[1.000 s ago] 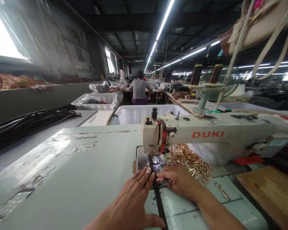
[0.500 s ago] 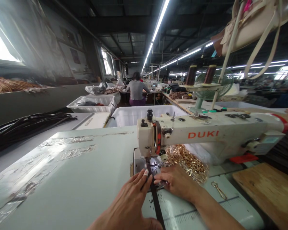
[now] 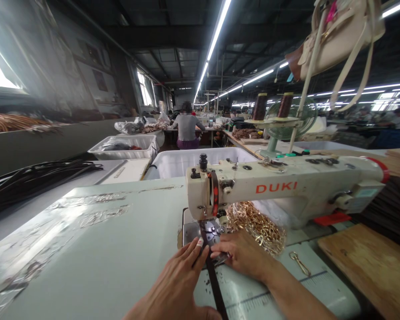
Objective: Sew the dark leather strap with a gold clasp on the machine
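A narrow dark brown strap [image 3: 216, 289] runs from the table's near edge up under the presser foot of a white DUKI sewing machine [image 3: 276, 189]. My left hand [image 3: 178, 282] lies flat with fingers stretched out along the strap's left side; a white wrap covers one fingertip. From the right, my right hand [image 3: 242, 253] has bent fingers held together, their tips at the strap's right edge beside the needle plate. Its thumb is mostly hidden. A lamp lights the metal plate [image 3: 190, 231] in front of the fingertips.
Gold metal hooks [image 3: 256, 224] lie piled behind my right hand. One gold snap hook [image 3: 300, 263] rests on the machine bed, and a wooden board [image 3: 370, 266] is at right. Beyond stand a white bin [image 3: 166, 158], thread cones [image 3: 260, 106] and a seated person [image 3: 188, 129].
The whole scene has shifted slightly left in view as the camera turned. Both hands keep nearly the same pose beside the strap; no clear movement of the strap shows.
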A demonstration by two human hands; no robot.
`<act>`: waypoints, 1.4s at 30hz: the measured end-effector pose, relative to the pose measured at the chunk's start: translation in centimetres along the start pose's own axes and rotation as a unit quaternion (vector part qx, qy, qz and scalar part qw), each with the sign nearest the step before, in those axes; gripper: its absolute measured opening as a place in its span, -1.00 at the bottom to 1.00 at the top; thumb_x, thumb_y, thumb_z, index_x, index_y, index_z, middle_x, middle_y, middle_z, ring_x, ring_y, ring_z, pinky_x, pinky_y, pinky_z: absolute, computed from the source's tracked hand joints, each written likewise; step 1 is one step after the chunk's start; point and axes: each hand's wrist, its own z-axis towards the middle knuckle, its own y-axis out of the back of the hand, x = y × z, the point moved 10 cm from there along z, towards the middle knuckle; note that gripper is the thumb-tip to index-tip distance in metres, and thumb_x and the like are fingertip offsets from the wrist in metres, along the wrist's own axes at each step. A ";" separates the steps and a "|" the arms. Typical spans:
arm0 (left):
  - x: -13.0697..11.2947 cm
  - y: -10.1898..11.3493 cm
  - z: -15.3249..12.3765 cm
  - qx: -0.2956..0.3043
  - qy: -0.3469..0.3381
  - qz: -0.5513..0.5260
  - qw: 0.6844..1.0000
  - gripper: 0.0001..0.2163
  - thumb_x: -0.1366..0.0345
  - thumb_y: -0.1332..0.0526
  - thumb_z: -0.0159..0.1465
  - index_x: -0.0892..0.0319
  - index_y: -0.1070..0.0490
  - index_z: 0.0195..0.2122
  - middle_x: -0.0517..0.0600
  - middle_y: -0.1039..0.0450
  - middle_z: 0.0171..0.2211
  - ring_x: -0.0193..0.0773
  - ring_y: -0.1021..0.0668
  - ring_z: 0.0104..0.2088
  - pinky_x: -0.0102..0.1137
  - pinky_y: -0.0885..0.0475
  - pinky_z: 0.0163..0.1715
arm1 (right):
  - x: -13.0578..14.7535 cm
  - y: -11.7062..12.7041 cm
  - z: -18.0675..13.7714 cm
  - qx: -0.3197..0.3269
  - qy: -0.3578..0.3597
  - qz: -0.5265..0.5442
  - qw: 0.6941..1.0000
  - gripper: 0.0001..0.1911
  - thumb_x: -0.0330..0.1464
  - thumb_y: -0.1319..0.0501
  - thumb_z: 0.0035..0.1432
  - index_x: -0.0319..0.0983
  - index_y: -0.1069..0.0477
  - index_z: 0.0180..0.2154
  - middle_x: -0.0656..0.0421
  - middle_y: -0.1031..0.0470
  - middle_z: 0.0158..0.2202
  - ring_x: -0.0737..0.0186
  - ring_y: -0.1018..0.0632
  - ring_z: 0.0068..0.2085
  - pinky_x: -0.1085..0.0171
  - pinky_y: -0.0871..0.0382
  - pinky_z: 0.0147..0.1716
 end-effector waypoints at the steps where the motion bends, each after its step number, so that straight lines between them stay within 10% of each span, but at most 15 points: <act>1: -0.1 0.2 0.0 -0.007 -0.003 0.000 1.000 0.04 -0.42 -0.06 0.00 0.38 -0.05 0.27 0.36 0.03 0.25 0.18 -0.16 0.24 -0.04 -0.22 0.14 | 0.0 0.0 0.0 0.000 -0.001 0.000 1.000 -0.76 -0.22 -0.10 0.32 -0.09 -0.53 -0.26 0.24 -0.53 -0.36 0.25 -0.51 -0.37 0.31 -0.13 -0.42; 19: -0.7 1.7 -0.2 -0.068 -0.006 0.018 0.998 -0.06 -0.22 -0.34 -0.08 0.39 -0.25 0.18 0.37 -0.21 0.18 0.19 -0.37 0.15 -0.06 -0.33 0.11 | -0.1 -0.1 -0.2 -0.009 0.003 -0.010 1.000 -0.80 -0.22 -0.12 0.31 -0.04 -0.52 -0.22 0.27 -0.52 -0.36 0.28 -0.49 -0.40 0.32 -0.09 -0.44; 42: -0.7 2.0 0.3 -0.091 -0.041 0.028 0.995 -0.07 -0.38 -0.10 0.02 0.41 -0.34 0.12 0.35 -0.33 0.08 0.18 -0.47 0.04 -0.11 -0.43 0.01 | -0.2 -0.3 -0.2 0.000 0.001 0.004 1.000 -0.77 -0.22 -0.10 0.33 -0.05 -0.52 -0.15 0.24 -0.53 -0.35 0.25 -0.52 -0.34 0.32 -0.16 -0.40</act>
